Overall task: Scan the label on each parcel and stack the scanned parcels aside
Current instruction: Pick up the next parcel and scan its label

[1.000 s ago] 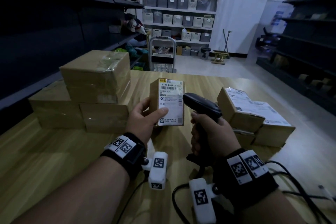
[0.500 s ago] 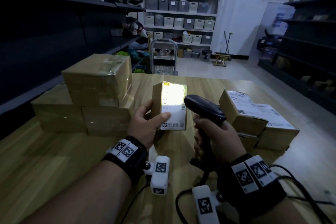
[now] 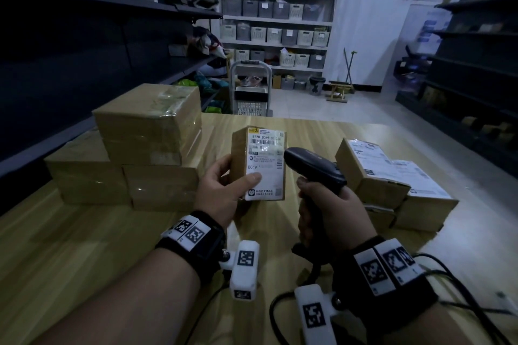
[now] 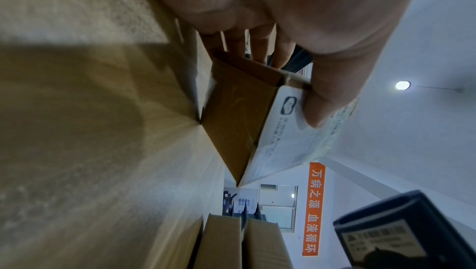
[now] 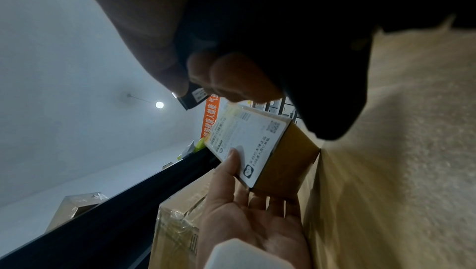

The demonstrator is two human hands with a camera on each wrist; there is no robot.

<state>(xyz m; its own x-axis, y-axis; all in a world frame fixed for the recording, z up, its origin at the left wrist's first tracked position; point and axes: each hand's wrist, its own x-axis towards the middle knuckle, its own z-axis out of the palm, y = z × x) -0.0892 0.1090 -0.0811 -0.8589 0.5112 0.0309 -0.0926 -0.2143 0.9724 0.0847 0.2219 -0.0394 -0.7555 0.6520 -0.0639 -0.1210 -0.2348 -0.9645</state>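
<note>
A small cardboard parcel with a white shipping label stands upright over the wooden table. My left hand grips it, thumb on the label and fingers behind. The left wrist view shows the same parcel under my thumb. My right hand grips a black barcode scanner, its head just right of the label and pointed at it. In the right wrist view the parcel sits below the dark scanner.
A stack of taped cardboard parcels stands at the left of the table. Several labelled parcels lie in a pile at the right. Black cables trail by my right wrist. Dark shelving lines the left side.
The scanner's bright light on the label, seen half a second ago, has gone out. Both hands and the parcel have barely moved.
</note>
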